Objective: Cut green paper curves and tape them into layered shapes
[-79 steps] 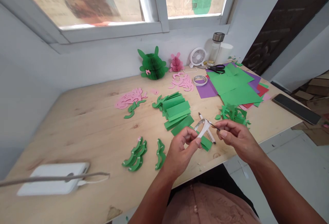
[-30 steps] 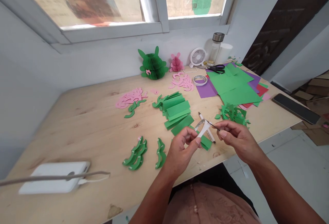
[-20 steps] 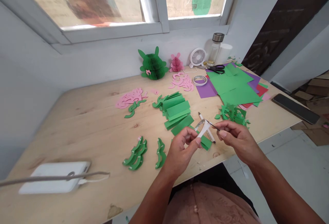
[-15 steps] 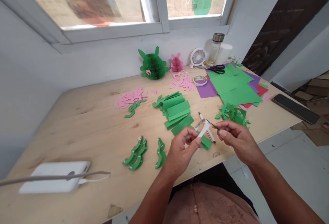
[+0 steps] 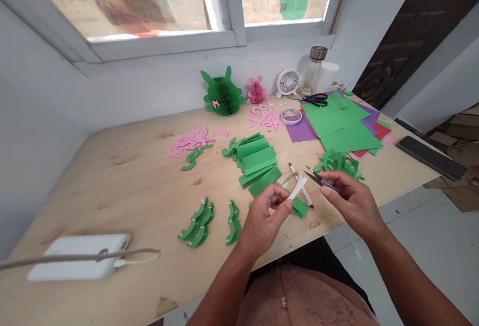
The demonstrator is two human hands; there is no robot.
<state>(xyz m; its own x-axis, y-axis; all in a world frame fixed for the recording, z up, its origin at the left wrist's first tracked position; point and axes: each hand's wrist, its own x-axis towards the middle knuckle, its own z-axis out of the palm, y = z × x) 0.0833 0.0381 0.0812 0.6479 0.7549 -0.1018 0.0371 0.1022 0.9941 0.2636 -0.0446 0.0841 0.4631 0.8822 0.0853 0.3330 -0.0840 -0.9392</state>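
One white power bank (image 5: 80, 257) lies flat near the left end of the tabletop (image 5: 123, 181). To its right, pink scraps (image 5: 189, 142) sit farther back, with a bundle of wavy green pieces (image 5: 198, 222) nearer the person and a green paper figure (image 5: 224, 94) upright by the wall. Folded green strips (image 5: 259, 159) are heaped at mid-table.

The left hand (image 5: 266, 219) comes next, its fingers closed on some white tape (image 5: 298, 189) just above the folded green strips' near end. The tape's long axis slants up and to the right, away from the fingertips, its free end farther from the person; part of the tape curves into a loop beside it. A pen (image 5: 307, 198) lies behind, slanting the other way, from far left to near right.

Right of the tape, dark tweezers (image 5: 317, 178) point left and slightly away from the person, tips parted and just clear of the tape's free end. The right hand (image 5: 350, 201) grips them, fingers closed around the rear part. Green scraps (image 5: 339, 165) lie just beyond that hand, coloured sheets (image 5: 346, 121) farther back, and a dark phone (image 5: 430, 157) rests at far right.
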